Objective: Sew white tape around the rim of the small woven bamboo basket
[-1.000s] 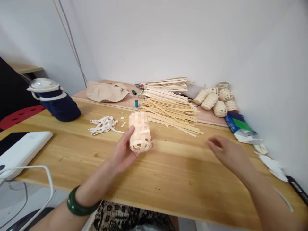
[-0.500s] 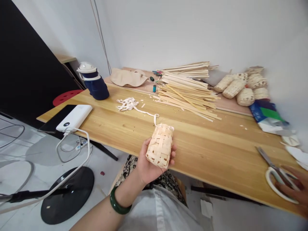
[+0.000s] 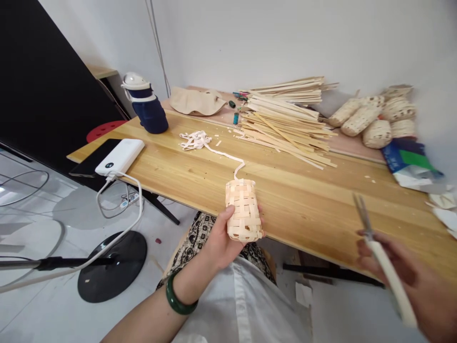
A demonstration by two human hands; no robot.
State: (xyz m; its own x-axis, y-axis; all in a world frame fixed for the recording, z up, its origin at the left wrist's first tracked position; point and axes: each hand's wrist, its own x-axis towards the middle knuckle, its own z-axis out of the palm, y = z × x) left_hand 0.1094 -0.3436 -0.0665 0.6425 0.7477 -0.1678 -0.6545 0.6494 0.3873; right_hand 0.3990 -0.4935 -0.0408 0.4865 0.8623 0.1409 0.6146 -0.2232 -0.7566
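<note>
At the near edge of a wooden table [image 3: 303, 209], a person's left hand [image 3: 223, 238] is cradling a small woven basket [image 3: 243, 209], its thumb pressing the left side and its other fingers wrapping around behind and to the right. The basket is leaning in the middle of the scene, its rim pointing toward the far side. A white ribbon [image 3: 228, 155] is trailing from that rim to a loose tangle on the table, far and to the left.

At the near right, the right hand [image 3: 396, 267] is curling around the handles of a pair of scissors [image 3: 391, 281], whose blades are pointing to the far side, well apart from the basket; motion is blurring them, and how far they are parted cannot be told.

Pale flat strips [image 3: 285, 138] are lying in heaps at the far side, a blue spool [image 3: 235, 118] standing just left of them. More woven baskets [image 3: 376, 135] are resting in a pile at the far right. On the left, a navy bottle [image 3: 152, 113] is standing beyond a white power bank [image 3: 121, 156].
</note>
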